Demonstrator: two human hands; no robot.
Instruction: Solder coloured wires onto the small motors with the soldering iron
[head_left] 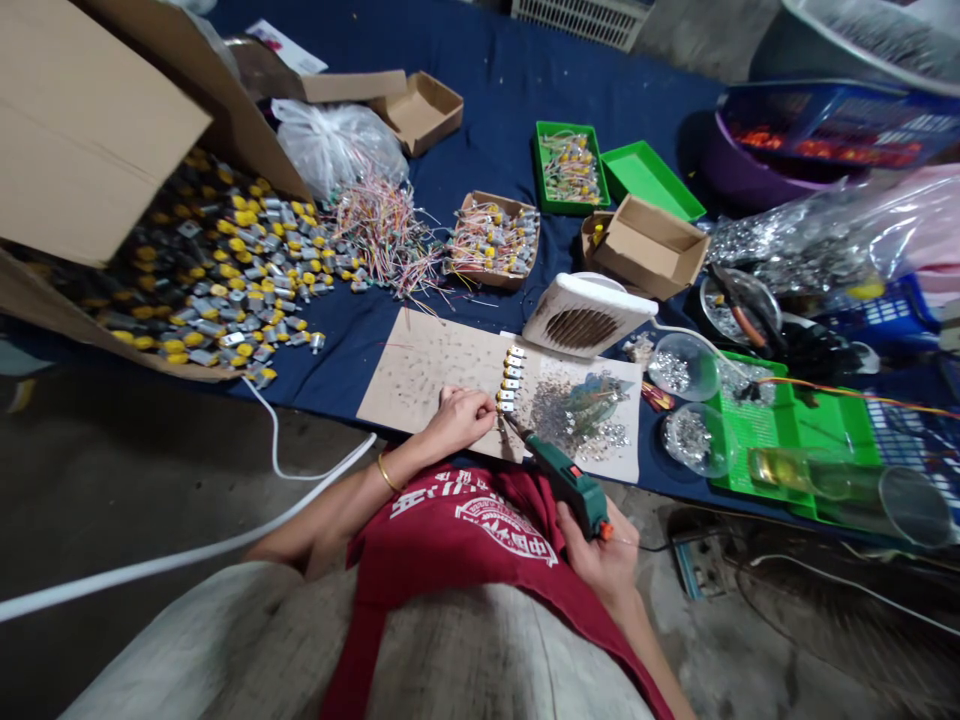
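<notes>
My left hand rests on a brown cardboard sheet, fingers curled in a pinch against the lowest of a short row of small motors lined up at the sheet's right edge. My right hand is closed round a green soldering iron, whose tip points up-left to the bottom of that motor row. A gold bangle sits on my left wrist. A red apron covers my lap.
A big cardboard box spills yellow-capped motors at left. Wire bundles, small boxes and green trays stand behind. A white fan, clear cups and bags lie right. A white cable crosses the floor.
</notes>
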